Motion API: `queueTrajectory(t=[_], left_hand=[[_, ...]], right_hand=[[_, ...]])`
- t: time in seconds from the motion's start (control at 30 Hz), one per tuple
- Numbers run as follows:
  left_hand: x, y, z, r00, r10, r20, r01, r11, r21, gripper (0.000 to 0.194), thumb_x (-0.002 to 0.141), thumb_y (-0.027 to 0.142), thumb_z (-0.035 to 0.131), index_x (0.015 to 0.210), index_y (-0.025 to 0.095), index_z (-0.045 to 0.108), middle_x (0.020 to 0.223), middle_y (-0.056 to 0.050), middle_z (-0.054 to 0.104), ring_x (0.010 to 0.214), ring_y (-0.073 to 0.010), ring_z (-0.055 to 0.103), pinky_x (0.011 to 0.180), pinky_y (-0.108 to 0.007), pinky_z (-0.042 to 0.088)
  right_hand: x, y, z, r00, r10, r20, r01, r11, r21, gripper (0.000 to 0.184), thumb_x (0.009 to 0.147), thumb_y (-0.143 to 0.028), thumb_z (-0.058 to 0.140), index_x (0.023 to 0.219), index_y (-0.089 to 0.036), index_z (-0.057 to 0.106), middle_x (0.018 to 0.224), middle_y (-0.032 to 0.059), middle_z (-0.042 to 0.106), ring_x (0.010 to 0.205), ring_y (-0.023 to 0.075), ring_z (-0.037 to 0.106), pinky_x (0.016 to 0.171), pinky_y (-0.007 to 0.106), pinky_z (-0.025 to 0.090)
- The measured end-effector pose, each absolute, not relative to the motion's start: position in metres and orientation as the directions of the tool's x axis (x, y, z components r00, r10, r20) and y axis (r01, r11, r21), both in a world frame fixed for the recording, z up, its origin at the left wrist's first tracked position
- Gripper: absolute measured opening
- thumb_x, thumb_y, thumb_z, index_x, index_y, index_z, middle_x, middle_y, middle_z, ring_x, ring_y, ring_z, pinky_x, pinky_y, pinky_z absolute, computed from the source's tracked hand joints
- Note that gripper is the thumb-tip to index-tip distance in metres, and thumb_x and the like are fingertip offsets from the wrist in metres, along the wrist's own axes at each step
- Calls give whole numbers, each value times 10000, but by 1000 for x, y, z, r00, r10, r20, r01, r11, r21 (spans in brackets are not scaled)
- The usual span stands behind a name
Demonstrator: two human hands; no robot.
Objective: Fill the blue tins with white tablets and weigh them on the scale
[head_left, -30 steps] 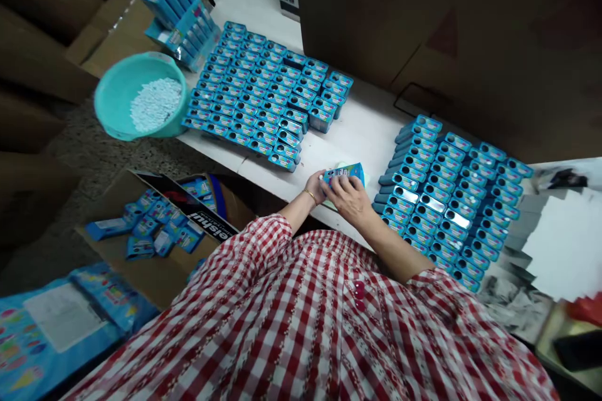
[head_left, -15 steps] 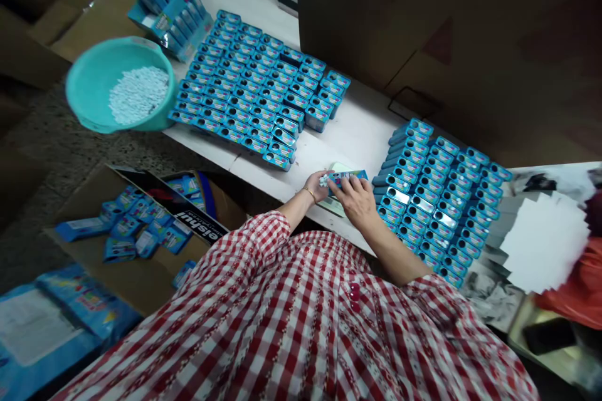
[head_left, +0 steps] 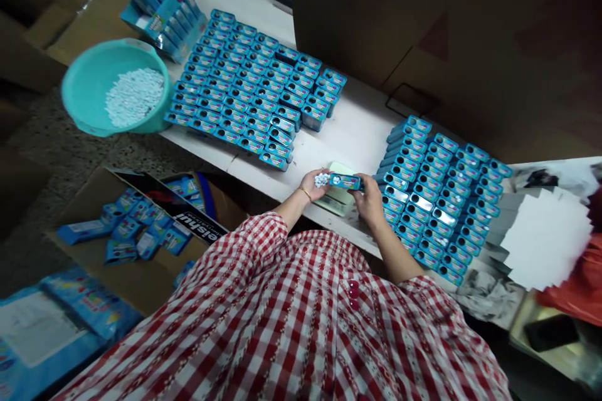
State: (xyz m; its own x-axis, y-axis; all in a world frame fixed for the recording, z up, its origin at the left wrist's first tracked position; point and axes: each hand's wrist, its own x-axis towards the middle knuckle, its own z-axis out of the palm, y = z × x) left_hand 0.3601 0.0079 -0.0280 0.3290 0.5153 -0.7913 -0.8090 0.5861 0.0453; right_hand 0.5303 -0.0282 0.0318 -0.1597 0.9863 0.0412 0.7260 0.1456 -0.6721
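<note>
My left hand (head_left: 310, 184) is cupped with its palm up, cradling a small heap of white pellets (head_left: 322, 180). In my right hand (head_left: 370, 202) is a small blue box (head_left: 347, 182), gripped at its far right end. Its top face, with a round hole, faces up, and white shows in the hole. The box's left end is right beside the pellets. Under both hands lies a pale green flat item (head_left: 339, 203), partly covered; I cannot tell whether it is a scale or a tray.
Blue boxes with holes stand in rows on the left (head_left: 244, 91) and right (head_left: 435, 200) of the white table (head_left: 320, 147). A turquoise basin (head_left: 78, 91) of white pellets stands far left. Below it, a cardboard carton (head_left: 155, 276) holds loose blue packs. A large brown carton (head_left: 357, 19) stands behind.
The blue box has turned so its holed top faces up, and my right hand has shifted from over it to its right end. The pellets in my left palm are more exposed.
</note>
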Motion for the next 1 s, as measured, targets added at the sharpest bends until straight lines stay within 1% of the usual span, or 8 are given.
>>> queueTrajectory(t=[0.13,0.3,0.37,0.47,0.53,0.63,0.77,1.0], left_hand=[[340,1,-27,284,527,-801,-842,536,55,175,801,144,448,840,97,612,707,-106,652,744,-176,632,707,-296,504],[315,-17,-13,228,533,-815,-839,532,113,165,802,149,450,781,97,605,764,-122,661,781,-183,640,723,-304,512],[308,-29,-3,228,529,-817,-828,548,123,168,801,146,451,807,98,612,779,-120,666,796,-185,643,733,-311,513],[305,-49,9,250,514,-820,-800,587,124,204,803,139,436,874,95,623,802,-119,673,815,-189,646,743,-320,512],[305,-63,12,275,494,-825,-779,618,110,229,808,132,423,905,94,627,800,-111,676,800,-184,648,740,-316,511],[306,-80,9,304,430,-850,-753,656,62,247,820,128,417,939,98,632,758,-78,672,720,-152,644,705,-275,508],[299,-95,-1,310,375,-874,-733,680,32,259,834,157,427,993,104,624,769,-68,670,738,-152,645,714,-263,505],[290,-104,-1,300,346,-889,-726,688,23,270,842,162,392,979,91,613,751,-81,667,774,-179,651,739,-305,514]], right_hand=[[537,-31,-15,20,994,-110,429,-108,-897,335,700,-353,573,977,-203,460,874,3,538,792,164,532,722,314,458],[535,-32,-34,35,991,-132,389,-135,-911,379,698,-377,575,1001,-190,446,940,28,544,857,169,543,791,345,462],[533,-38,-19,-42,997,-64,504,-34,-863,409,738,-354,548,1093,-181,440,1075,79,535,994,205,519,880,401,427],[519,-59,17,-232,971,59,714,212,-668,441,800,-287,503,1221,-187,414,1253,124,458,1185,252,391,979,468,331],[497,-74,36,-410,910,62,742,373,-557,372,853,-240,429,1220,-181,444,1225,130,490,1145,244,420,942,439,368],[454,-89,43,-634,772,-46,701,548,-455,307,871,-198,404,1153,-131,505,1126,140,548,986,223,494,822,368,442],[418,-92,27,-731,656,-185,670,642,-373,224,848,-114,426,1038,-84,541,989,121,572,927,214,493,786,350,451],[419,-95,31,-741,633,-226,669,663,-337,163,857,-107,404,965,-114,527,942,95,535,872,197,489,667,307,458]])
